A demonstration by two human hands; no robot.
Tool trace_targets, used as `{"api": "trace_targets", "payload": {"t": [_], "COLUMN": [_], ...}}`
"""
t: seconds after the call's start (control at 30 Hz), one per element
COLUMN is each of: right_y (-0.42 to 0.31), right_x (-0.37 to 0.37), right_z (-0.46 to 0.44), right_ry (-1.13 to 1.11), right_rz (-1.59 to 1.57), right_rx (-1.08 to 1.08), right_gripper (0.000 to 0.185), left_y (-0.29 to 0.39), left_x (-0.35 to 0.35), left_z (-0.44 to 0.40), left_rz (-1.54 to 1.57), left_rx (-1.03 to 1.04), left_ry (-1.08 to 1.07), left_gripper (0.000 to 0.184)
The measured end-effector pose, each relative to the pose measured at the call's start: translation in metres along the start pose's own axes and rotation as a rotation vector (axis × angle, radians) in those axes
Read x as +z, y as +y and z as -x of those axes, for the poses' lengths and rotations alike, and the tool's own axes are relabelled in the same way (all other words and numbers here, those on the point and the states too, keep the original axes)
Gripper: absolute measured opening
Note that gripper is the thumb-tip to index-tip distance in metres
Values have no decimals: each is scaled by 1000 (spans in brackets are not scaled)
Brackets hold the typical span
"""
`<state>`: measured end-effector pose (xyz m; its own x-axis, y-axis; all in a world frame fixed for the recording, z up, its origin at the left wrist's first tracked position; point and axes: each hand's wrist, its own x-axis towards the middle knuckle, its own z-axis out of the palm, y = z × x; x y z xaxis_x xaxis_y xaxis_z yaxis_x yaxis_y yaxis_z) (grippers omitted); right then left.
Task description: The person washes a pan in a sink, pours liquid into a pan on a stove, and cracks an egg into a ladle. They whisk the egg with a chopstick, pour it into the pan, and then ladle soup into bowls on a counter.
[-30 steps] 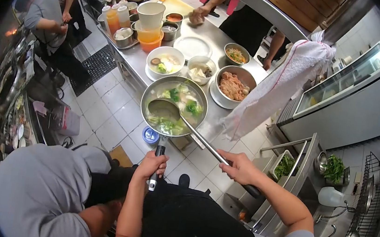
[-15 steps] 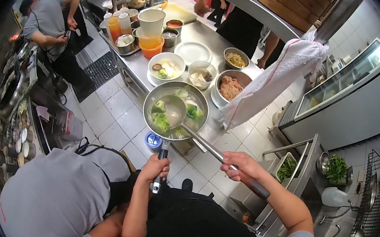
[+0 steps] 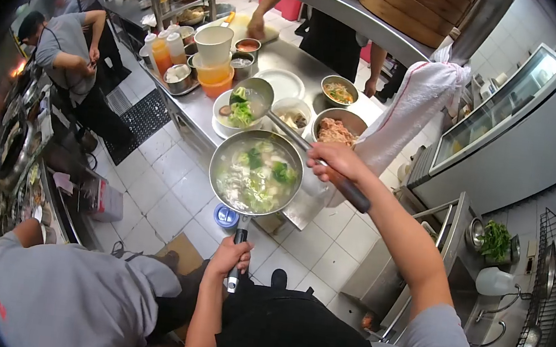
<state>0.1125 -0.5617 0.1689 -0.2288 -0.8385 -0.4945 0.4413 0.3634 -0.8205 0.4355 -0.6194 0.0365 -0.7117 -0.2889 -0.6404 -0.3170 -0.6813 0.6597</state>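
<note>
My left hand (image 3: 230, 257) is wrapped round the black handle of a pan (image 3: 256, 171) filled with broth, broccoli and pale pieces. In my right hand (image 3: 335, 162) is the long handle of a ladle (image 3: 259, 96). Its bowl, holding broccoli and broth, is tilted over a white bowl (image 3: 223, 109), which it partly hides. Right of that stand a bowl of mushrooms (image 3: 292, 117) and a metal bowl of minced meat (image 3: 338, 131).
A white plate (image 3: 280, 84), stacked orange tubs (image 3: 213, 78) and squeeze bottles (image 3: 161, 56) stand on the steel counter (image 3: 288, 53). A towel (image 3: 412, 106) hangs at right. One co-worker (image 3: 73, 287) bends close at my left; others stand farther off.
My right hand has lifted the ladle out of the pan and moved it forward over the white bowl. The near co-worker has shifted left, with an arm reaching toward the left counter.
</note>
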Motion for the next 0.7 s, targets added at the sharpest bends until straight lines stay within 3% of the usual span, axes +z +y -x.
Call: {"api": "trace_targets", "payload": {"t": [0.2,0.3,0.33,0.4,0.43,0.5,0.7], "right_y": [30,34,40,57,40,47,46], "right_x": [11,21,17,8,25,6,17], "right_z": [-54,-44,-42,-34,0,37,154], "right_ry": [171,216,219,434,417,359,265], "right_rz": [263,743,742,1296,1228,1189,1213], "right_rx": [-91,-204,-201,-639,-492,-621,-228], "right_gripper": [18,45,45,48,49,51,54], "left_y": [1,4,6,7,6,3,0], "left_x": [0,1,2,3,2,2,8], "left_z": [0,3,4,5,5,3,3], "left_rz": [-9,-29,-29,-32,-28,2,20], "left_rx": [-1,4,0,-4,-6,-6,-11], "left_ry": [1,11,8,28,27,29,30], "left_gripper": [23,22,22,21,21,19,19]}}
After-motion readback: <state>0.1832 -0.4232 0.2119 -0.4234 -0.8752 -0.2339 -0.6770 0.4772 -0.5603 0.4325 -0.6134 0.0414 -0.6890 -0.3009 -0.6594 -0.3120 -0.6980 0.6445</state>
